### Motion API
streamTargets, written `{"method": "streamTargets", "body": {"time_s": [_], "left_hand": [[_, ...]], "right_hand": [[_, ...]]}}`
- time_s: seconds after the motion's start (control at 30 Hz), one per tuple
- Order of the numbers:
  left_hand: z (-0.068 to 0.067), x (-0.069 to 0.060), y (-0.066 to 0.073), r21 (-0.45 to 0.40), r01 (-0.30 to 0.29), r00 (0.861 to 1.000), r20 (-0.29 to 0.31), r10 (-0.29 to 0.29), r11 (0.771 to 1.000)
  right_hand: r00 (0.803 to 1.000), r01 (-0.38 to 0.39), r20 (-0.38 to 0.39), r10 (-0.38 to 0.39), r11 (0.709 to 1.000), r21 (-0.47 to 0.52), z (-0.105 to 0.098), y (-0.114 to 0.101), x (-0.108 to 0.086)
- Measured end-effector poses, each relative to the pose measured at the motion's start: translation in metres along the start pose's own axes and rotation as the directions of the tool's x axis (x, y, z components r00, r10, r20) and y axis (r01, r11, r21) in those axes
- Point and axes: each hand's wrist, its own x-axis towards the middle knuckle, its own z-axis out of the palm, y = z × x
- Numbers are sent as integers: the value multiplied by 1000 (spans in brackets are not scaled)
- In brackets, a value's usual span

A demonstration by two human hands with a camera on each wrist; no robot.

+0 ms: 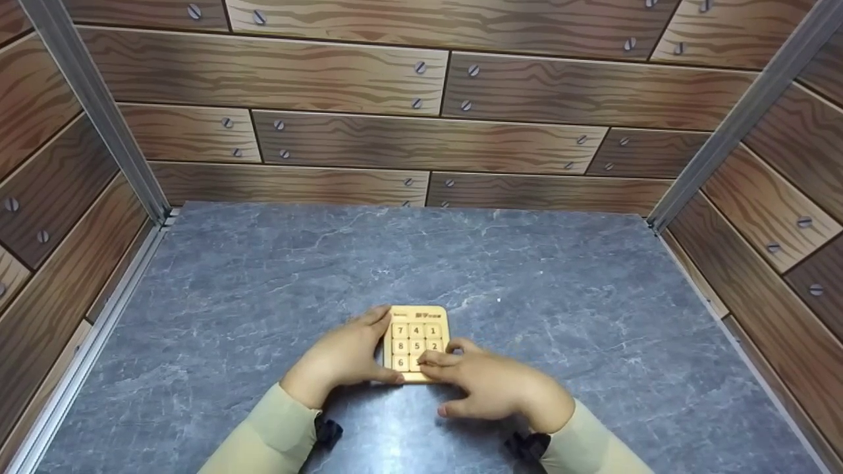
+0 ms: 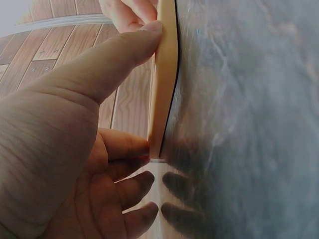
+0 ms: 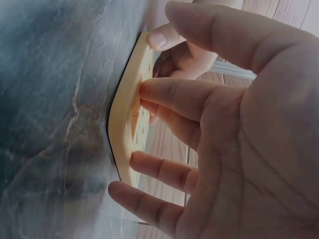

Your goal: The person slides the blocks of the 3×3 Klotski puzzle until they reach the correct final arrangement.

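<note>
A pale wooden number slide puzzle (image 1: 417, 339) lies flat on the table. Its visible tiles read 7, 4, 1 across the top row and 8, 5, 2 across the middle. A 6 sits at lower left, while the lower right of the board is hidden under fingers. My left hand (image 1: 346, 352) holds the puzzle by its left side, thumb at the near corner and fingers at the far one. Extended fingers of my right hand (image 1: 490, 385) touch the lower right tiles and the right edge; its thumb stays off the board, as the right wrist view (image 3: 239, 114) shows.
The blue-grey marbled tabletop (image 1: 296, 263) spreads around the puzzle. Wood-patterned panels (image 1: 369, 138) wall in the back and both sides, with metal rails (image 1: 105, 118) at the corners. Dark bands (image 1: 327, 431) sit at both wrists.
</note>
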Motion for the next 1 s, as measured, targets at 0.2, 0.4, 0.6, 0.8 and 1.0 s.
{"method": "streamTargets", "body": {"time_s": [0.2,0.4,0.6,0.8,1.0], "left_hand": [[1,-1,0,1,-3,1000,6,3,1000],[1,1,-1,-2,3,1000,9,-3,1000],[-1,0,0,-5,6,1000,4,-6,1000],[0,0,0,-14,5,1000,0,-5,1000],[1,1,-2,-5,-1,1000,2,1,1000]], "right_hand": [[996,-2,-88,3,1000,18,-3,5,1],[985,-20,-174,17,1000,-20,-5,11,3],[993,-5,-120,-3,998,-70,-3,11,4],[994,-9,-110,1,997,-76,-4,8,3],[998,-11,-68,6,997,-73,-4,5,1]]}}
